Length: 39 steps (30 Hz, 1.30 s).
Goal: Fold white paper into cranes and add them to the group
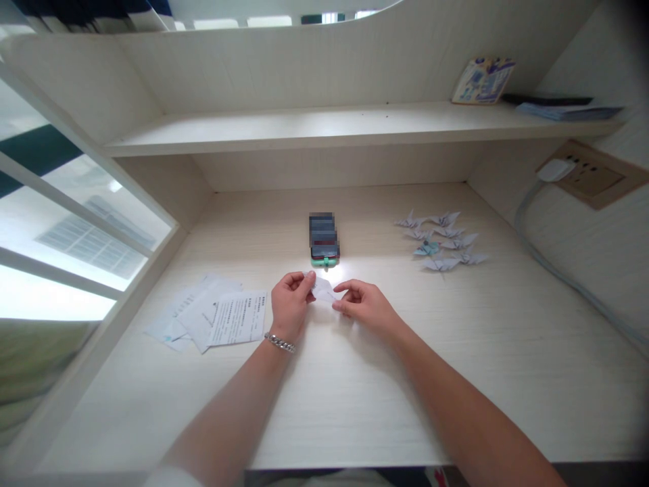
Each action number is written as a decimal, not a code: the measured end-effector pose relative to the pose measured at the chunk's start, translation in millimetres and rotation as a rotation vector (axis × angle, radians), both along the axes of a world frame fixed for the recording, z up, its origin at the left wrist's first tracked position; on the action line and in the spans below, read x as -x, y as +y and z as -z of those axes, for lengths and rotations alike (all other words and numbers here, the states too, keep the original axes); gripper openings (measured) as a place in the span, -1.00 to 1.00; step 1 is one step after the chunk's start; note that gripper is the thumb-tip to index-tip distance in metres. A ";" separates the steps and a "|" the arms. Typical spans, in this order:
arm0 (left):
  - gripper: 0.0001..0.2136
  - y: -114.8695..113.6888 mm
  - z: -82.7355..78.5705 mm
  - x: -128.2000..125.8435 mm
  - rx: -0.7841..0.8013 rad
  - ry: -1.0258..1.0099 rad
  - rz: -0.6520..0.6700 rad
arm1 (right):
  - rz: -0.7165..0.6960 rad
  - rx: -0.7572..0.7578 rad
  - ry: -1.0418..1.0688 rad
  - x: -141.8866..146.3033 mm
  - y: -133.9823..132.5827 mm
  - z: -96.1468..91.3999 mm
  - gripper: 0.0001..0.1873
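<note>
My left hand (290, 303) and my right hand (366, 306) are both pinched on a small folded piece of white paper (323, 289), held just above the pale wooden desk (355, 392). The left hand grips its left end, the right hand its right end. A metal bracelet (280, 343) circles my left wrist. Directly behind the paper a phone (323, 237) stands propped on a small green stand.
Several printed sheets (213, 316) lie left of my hands. Several folded paper cranes (443, 240) sit at the right rear. A shelf (355, 125) carries a booklet (483, 80) and papers. A wall socket (591, 172) with a plug and cable is at the right.
</note>
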<state>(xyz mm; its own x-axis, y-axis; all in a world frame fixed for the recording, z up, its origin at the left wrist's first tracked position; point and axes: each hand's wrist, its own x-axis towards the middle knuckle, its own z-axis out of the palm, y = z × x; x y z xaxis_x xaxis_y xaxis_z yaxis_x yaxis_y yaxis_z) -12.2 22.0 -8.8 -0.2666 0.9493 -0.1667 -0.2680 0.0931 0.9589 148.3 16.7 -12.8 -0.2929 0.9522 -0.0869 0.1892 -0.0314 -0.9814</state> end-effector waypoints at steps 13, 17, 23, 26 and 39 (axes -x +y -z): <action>-0.72 -8.1 -2.0 -9.8 -0.097 0.022 0.133 | 0.156 -0.506 -0.294 11.2 -12.9 -9.1 -0.79; -0.71 -9.0 -5.0 -10.0 -0.102 0.095 0.189 | 0.187 -0.161 0.074 9.5 -7.3 -4.9 -0.79; -0.75 -11.1 -3.6 -11.1 -0.141 0.147 0.319 | 0.179 0.057 0.323 9.5 -0.7 4.5 -0.72; -0.76 -9.8 -0.8 -8.6 -0.130 0.162 0.285 | 0.181 0.037 0.254 9.0 0.2 2.9 -0.72; -0.76 -9.2 3.3 -6.3 -0.118 0.099 0.297 | 0.280 0.002 0.328 4.2 2.4 3.6 -0.78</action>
